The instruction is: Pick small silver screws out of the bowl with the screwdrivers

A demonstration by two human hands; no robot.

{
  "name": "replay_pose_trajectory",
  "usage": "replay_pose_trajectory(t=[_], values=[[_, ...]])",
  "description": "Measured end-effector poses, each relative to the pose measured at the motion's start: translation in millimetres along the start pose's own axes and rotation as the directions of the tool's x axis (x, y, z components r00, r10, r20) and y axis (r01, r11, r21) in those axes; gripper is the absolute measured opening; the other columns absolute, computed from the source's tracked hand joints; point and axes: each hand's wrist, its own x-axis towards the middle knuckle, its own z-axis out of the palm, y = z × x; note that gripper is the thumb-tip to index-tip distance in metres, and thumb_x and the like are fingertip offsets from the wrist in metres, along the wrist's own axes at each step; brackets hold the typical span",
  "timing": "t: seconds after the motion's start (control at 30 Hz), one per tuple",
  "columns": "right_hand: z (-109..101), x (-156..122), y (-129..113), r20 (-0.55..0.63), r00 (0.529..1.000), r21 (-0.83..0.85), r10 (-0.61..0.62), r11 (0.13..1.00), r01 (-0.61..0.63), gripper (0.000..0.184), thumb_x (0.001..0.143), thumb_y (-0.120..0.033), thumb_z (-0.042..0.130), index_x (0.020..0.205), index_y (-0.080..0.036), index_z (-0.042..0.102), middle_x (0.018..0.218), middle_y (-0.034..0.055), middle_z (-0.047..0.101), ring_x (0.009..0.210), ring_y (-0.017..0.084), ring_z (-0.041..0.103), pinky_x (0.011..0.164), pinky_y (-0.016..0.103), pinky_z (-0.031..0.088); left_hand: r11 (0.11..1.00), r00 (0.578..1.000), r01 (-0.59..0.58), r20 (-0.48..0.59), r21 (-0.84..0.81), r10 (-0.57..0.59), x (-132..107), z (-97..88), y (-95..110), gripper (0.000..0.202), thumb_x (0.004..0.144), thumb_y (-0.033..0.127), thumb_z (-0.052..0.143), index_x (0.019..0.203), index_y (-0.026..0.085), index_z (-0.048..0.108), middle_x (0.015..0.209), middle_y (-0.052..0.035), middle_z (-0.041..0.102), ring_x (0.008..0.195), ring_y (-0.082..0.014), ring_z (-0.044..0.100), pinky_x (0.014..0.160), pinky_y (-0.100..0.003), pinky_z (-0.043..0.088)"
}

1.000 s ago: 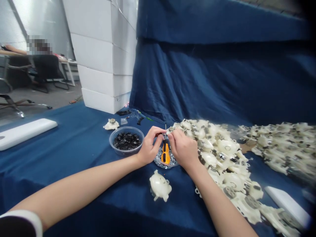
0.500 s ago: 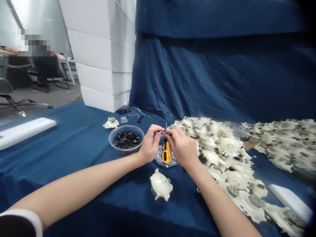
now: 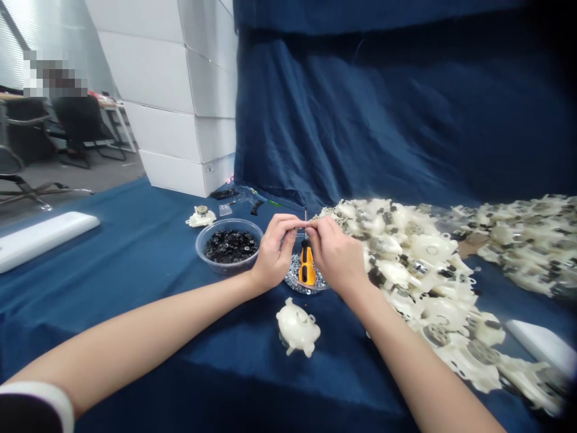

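Pinching orange screwdriver by its upper shaft: found left hand and right hand both closed on it, fingertips nearly meeting. Found it upright, handle down in screw dish. Noted black-parts bowl just left of dish, lone white housing nearer than dish, housing pile right of it.

Blue-draped bench, parts everywhere

Upper left, a stack of white boxes stands against the blue backdrop cloth, with an office chair off beyond. Left of centre sits a clear bowl of black parts, a small white part just behind it. One white housing lies alone, low centre. At right sprawls a heap of white parts. Far left, a white slab.
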Motion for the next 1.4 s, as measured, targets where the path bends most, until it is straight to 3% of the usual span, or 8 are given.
replay_pose_trajectory(t=[0.2, 0.4, 0.6, 0.87, 1.13, 1.4], values=[[-2, 0, 1, -0.010, 1.000, -0.018, 0.020, 1.000, -0.020, 0.039, 0.111, -0.038, 0.033, 0.085, -0.019, 0.053, 0.080, 0.0035, 0.060, 0.059, 0.012, 0.046, 0.052, 0.029, 0.024, 0.997, 1.000, 0.025, 0.002, -0.072, -0.025, 1, 1.7, 0, 0.018, 0.104, 0.021, 0.051, 0.114, 0.021, 0.066, 0.114, -0.0087, 0.063, 0.111, -0.0200, 0.062, 0.101, -0.040, 0.053], [-2, 2, -1, 0.037, 0.994, 0.103, 0.100, 0.989, -0.103, 0.030, 0.110, -0.039, 0.032, 0.101, -0.020, 0.053, 0.096, 0.0060, 0.060, 0.066, 0.014, 0.052, 0.052, 0.029, 0.028, 0.991, 0.997, 0.063, -0.024, -0.119, -0.067, 0, 4.8, -1, 0.015, 0.103, 0.026, 0.055, 0.112, 0.021, 0.067, 0.112, -0.0088, 0.061, 0.108, -0.0197, 0.062, 0.093, -0.037, 0.056], [-1, 2, 0, 0.027, 0.997, 0.170, 0.078, 0.982, -0.082, 0.026, 0.110, -0.036, 0.037, 0.108, -0.020, 0.057, 0.105, 0.0063, 0.063, 0.074, 0.014, 0.059, 0.055, 0.028, 0.036, 0.972, 0.986, 0.156, -0.031, -0.177, -0.163, -2, 6.4, -2, 0.016, 0.102, 0.030, 0.057, 0.112, 0.021, 0.065, 0.112, -0.0084, 0.060, 0.104, -0.0177, 0.062, 0.090, -0.032, 0.057], [-4, 2, -3, 0.015, 0.999, 0.271, 0.049, 0.961, -0.051, 0.022, 0.109, -0.031, 0.043, 0.110, -0.020, 0.061, 0.104, 0.0059, 0.067, 0.082, 0.016, 0.064, 0.066, 0.028, 0.044, 0.943, 0.981, 0.180, -0.020, -0.279, -0.193, -3, 8.3, -3, 0.013, 0.102, 0.028, 0.058, 0.111, 0.020, 0.064, 0.111, -0.0068, 0.062, 0.103, -0.0154, 0.063, 0.088, -0.028, 0.057], [-3, 1, -2, -0.001, 0.999, 0.259, 0.050, 0.965, -0.048, 0.019, 0.108, -0.030, 0.047, 0.110, -0.019, 0.062, 0.103, 0.0047, 0.067, 0.077, 0.013, 0.064, 0.064, 0.026, 0.043, 0.929, 0.980, 0.181, -0.023, -0.323, -0.198, -2, 9.5, -6, 0.015, 0.101, 0.030, 0.059, 0.112, 0.021, 0.062, 0.113, -0.0065, 0.057, 0.092, -0.0130, 0.062, 0.074, -0.025, 0.059], [-1, 1, -1, -0.065, 0.998, 0.260, 0.023, 0.966, -0.006, 0.016, 0.107, -0.030, 0.051, 0.107, -0.019, 0.062, 0.099, 0.0032, 0.067, 0.073, 0.012, 0.062, 0.061, 0.025, 0.042, 0.917, 0.973, 0.214, -0.013, -0.336, -0.231, -4, 10.3, -9, 0.015, 0.101, 0.031, 0.061, 0.113, 0.023, 0.061, 0.109, -0.0046, 0.059, 0.091, -0.0128, 0.063, 0.074, -0.024, 0.058]])
